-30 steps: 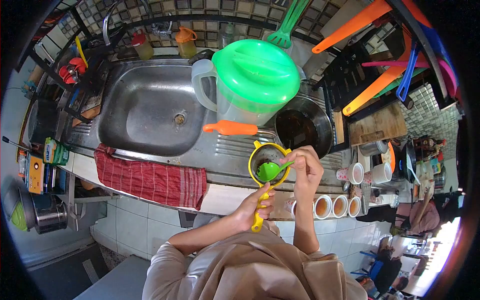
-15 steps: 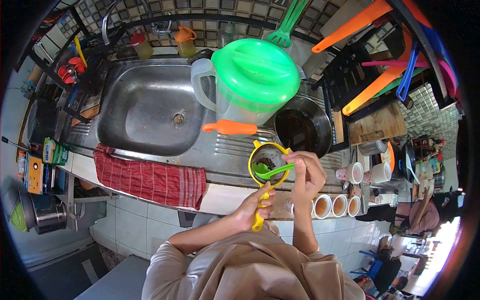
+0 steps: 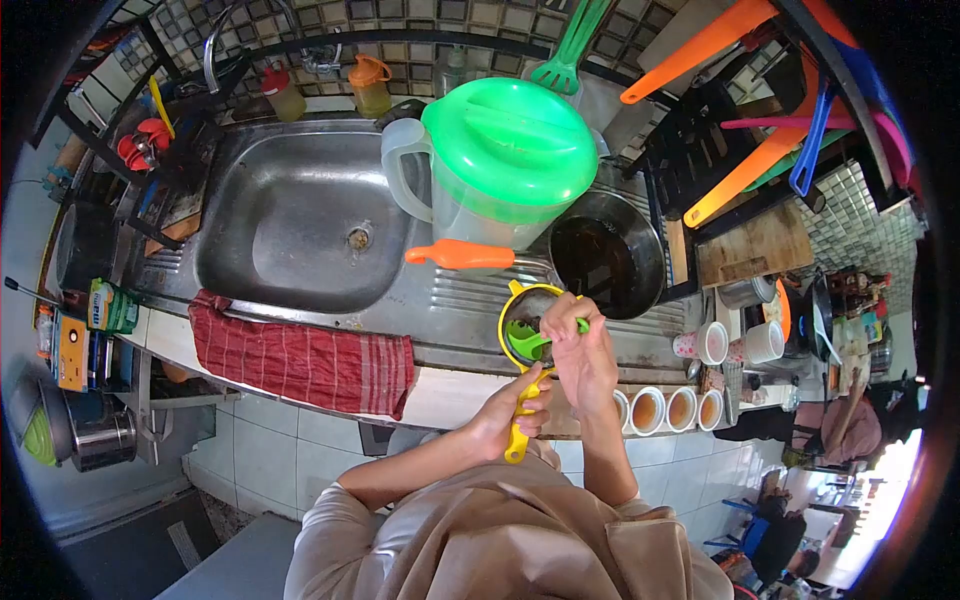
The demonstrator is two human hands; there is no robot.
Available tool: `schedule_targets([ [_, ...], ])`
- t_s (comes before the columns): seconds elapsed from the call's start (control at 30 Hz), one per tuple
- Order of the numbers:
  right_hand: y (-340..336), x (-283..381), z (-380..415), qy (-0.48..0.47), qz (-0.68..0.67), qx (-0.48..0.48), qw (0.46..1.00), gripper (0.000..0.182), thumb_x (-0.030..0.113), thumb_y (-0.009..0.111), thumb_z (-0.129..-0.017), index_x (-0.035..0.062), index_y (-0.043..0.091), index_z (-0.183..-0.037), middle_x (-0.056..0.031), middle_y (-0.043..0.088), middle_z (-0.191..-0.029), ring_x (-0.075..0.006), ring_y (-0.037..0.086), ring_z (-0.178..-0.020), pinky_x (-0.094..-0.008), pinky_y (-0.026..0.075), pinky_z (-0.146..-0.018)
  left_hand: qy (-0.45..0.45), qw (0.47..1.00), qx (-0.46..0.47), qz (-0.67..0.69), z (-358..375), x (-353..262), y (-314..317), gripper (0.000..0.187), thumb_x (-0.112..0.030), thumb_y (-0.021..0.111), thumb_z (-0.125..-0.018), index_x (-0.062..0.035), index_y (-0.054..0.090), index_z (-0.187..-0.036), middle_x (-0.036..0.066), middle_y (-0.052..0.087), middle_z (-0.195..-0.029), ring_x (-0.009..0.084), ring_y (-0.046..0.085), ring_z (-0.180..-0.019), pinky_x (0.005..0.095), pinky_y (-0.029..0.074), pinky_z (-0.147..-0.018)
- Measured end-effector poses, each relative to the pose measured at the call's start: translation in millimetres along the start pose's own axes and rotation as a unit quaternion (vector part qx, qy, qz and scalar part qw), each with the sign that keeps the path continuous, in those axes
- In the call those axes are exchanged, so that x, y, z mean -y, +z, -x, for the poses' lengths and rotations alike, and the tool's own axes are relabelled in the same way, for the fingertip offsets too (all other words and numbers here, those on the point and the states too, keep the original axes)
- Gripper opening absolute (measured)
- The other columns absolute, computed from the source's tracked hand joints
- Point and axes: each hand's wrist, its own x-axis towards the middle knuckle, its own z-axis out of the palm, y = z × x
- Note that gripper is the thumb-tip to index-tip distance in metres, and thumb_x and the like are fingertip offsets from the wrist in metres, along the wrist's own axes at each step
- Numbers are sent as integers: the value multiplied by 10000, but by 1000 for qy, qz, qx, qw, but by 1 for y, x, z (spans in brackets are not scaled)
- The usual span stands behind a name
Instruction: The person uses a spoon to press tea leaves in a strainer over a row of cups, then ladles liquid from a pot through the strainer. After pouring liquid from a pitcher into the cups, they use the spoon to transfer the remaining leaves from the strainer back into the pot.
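Observation:
My left hand (image 3: pixel 508 412) is closed round the handle of a yellow-rimmed strainer (image 3: pixel 533 302), held level over the counter's front edge. Inside its mesh bowl lie dark, wet-looking bits, partly covered. Above it, my right hand (image 3: pixel 580 357) grips a green spoon (image 3: pixel 523 341) whose bowl rests in the strainer; the right hand hides part of the rim. Just behind are the orange handle (image 3: pixel 460 255) of another utensil and a large clear pitcher (image 3: pixel 470 210) with a green lid (image 3: pixel 515 140). A metal pot (image 3: pixel 607 255) of dark liquid stands to the right of the pitcher.
Several filled cups (image 3: pixel 681 409) line the counter edge at right, beside stacked paper cups (image 3: pixel 712 343). At left are the steel sink (image 3: pixel 290 230) and a red cloth (image 3: pixel 300 355) over the edge. Utensils such as an orange-handled one (image 3: pixel 700 50) hang at upper right. Another person (image 3: pixel 850 425) is far right.
My right hand has moved left and turned over the strainer, and the spoon's handle is now more inside my fingers. My left hand and the strainer have stayed almost still.

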Motion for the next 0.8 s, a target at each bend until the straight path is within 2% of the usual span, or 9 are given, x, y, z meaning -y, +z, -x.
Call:
schedule_targets([
  [0.17, 2, -8, 2, -22, 54, 11, 998, 328, 356, 348, -915, 61, 381, -774, -40, 328, -751, -147, 319, -706, -291, 287, -687, 9, 1000, 8, -4, 0, 0, -1, 307, -447, 432, -874, -151, 386, -811, -76, 282, -567, 28, 239, -416, 171, 195, -382],
  [0.27, 1, -9, 3, -48, 134, -20, 990, 303, 324, 399, -906, 48, 406, -781, -54, 368, -773, -153, 367, -731, -313, 350, -723, 5, 1000, -2, -7, 1, 1, -1, 310, -452, 436, -871, -152, 387, -809, -78, 280, -564, 25, 242, -415, 167, 190, -377],
  [0.33, -1, -11, 4, -90, 192, -39, 977, 272, 265, 537, -855, 6, 480, -797, -66, 460, -814, -155, 469, -780, -265, 378, -710, 3, 1000, -21, -8, 2, 0, 3, 312, -456, 441, -867, -154, 391, -805, -81, 277, -560, 23, 244, -413, 165, 189, -373],
  [0.37, 1, -11, 4, -91, 192, -38, 976, 272, 265, 537, -855, 6, 480, -797, -66, 460, -814, -155, 469, -780, -265, 378, -710, 4, 1000, -20, -8, 1, 0, 2, 312, -456, 441, -867, -154, 391, -805, -81, 277, -560, 23, 244, -413, 165, 189, -373],
  [0.43, 4, -11, 6, -122, 236, -62, 962, 175, 152, 611, -797, -2, 528, -784, -84, 510, -823, -180, 513, -798, -271, 402, -695, 5, 1000, -19, -1, -1, 2, -2, 311, -457, 450, -863, -156, 399, -803, -83, 280, -561, 21, 240, -412, 166, 191, -373],
  [0.63, -7, 1, 8, -196, 395, -122, 889, 111, 45, 642, -717, -14, 552, -748, -97, 555, -774, -197, 540, -715, -283, 429, -672, 4, 1000, 15, -6, -1, 2, -6, 311, -461, 460, -857, -158, 408, -809, -86, 279, -564, 19, 235, -412, 166, 190, -376],
  [0.7, -9, 15, 9, -188, 411, -124, 883, 110, 45, 640, -718, -18, 564, -768, -94, 556, -772, -197, 541, -701, -281, 428, -656, 2, 1000, 15, -9, 1, 0, -4, 300, -443, 441, -870, -156, 400, -792, -82, 289, -565, 25, 251, -420, 167, 207, -383],
  [0.77, -8, 29, 12, -106, 485, -118, 860, 85, 30, 625, -723, -10, 586, -786, -94, 557, -766, -199, 542, -710, -280, 427, -646, -1, 1000, 16, -11, 1, 0, -4, 293, -424, 422, -883, -154, 393, -775, -77, 299, -566, 31, 268, -427, 169, 223, -390],
  [0.8, -16, 31, 13, -115, 517, -73, 845, 91, 19, 609, -725, 0, 613, -814, -98, 555, -778, -204, 548, -705, -288, 441, -640, 2, 1000, 10, -18, 1, 1, -4, 304, -446, 438, -870, -154, 402, -793, -82, 286, -567, 25, 249, -423, 165, 210, -387],
])
